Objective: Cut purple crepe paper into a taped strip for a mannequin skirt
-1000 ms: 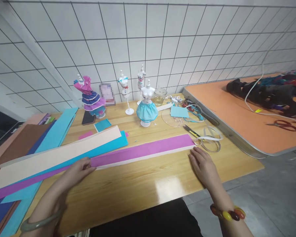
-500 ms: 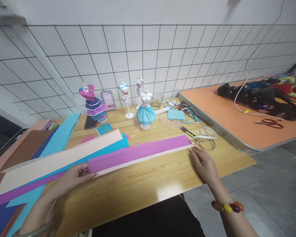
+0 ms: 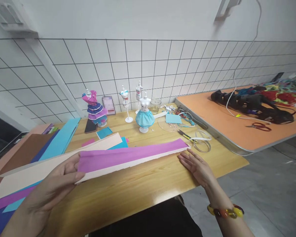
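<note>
My left hand pinches the left end of a long purple crepe paper strip between thumb and fingers, holding that end raised off the table. A white band runs along the strip's near edge. The right end lies low at the table's right side. There my right hand rests with its fingers stretched out and apart, palm partly turned up, its thumb side close to the strip's corner. Whether it touches the corner I cannot tell.
Coloured paper sheets lie on the left. Behind stand small dress forms, one in a turquoise skirt, another in a tiered dress. A cutter and ribbon coil lie right. Red-handled scissors lie on the orange table.
My left hand has lifted the strip's left end and drawn it closer and leftward. My right hand's fingers have spread out from the strip's right end. The camera view has tilted up slightly.
</note>
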Action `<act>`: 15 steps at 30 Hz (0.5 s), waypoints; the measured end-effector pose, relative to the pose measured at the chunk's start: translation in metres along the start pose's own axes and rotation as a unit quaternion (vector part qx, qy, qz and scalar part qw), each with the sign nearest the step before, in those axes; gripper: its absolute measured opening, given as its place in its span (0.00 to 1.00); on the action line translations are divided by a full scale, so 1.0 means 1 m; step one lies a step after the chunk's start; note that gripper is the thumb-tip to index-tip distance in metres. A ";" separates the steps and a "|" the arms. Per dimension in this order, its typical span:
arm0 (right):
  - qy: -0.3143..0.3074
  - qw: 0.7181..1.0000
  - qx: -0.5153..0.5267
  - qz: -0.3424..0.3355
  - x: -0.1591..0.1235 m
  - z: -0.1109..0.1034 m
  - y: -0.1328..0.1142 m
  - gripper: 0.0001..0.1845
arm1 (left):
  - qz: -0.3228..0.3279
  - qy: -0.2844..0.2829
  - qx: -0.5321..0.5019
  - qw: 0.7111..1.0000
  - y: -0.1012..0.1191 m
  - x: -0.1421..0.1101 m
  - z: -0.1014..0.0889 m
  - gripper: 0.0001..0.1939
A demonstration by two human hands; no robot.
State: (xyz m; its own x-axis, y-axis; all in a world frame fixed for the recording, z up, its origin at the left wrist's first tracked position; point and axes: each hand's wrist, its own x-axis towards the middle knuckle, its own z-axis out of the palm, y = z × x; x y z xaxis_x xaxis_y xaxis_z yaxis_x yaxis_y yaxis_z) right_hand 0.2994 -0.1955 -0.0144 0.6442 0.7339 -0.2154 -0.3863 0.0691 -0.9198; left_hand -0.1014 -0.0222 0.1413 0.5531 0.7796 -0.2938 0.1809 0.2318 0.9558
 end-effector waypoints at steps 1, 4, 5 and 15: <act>-0.012 0.999 0.036 0.017 0.004 0.002 -0.001 0.26 | 0.000 0.015 -0.019 1.000 0.005 -0.002 0.005 0.36; -0.021 0.998 0.060 0.012 0.017 0.006 0.001 0.22 | 0.008 0.071 -0.052 0.996 0.015 -0.006 0.020 0.38; -0.019 0.998 0.060 0.004 0.020 0.006 0.002 0.20 | 0.014 0.078 -0.063 0.995 0.016 -0.007 0.023 0.38; 0.004 0.996 0.087 -0.009 0.021 0.003 0.009 0.15 | 0.034 0.070 -0.093 0.993 0.014 0.001 0.026 0.37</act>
State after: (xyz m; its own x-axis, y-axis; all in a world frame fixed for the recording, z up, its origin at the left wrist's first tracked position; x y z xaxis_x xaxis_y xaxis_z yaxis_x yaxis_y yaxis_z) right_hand 0.3079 -0.1775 -0.0269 0.6575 0.7259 -0.2022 -0.4824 0.1993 -0.8530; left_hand -0.0779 -0.0334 0.1539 0.4382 0.8673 -0.2361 -0.0132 0.2689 0.9631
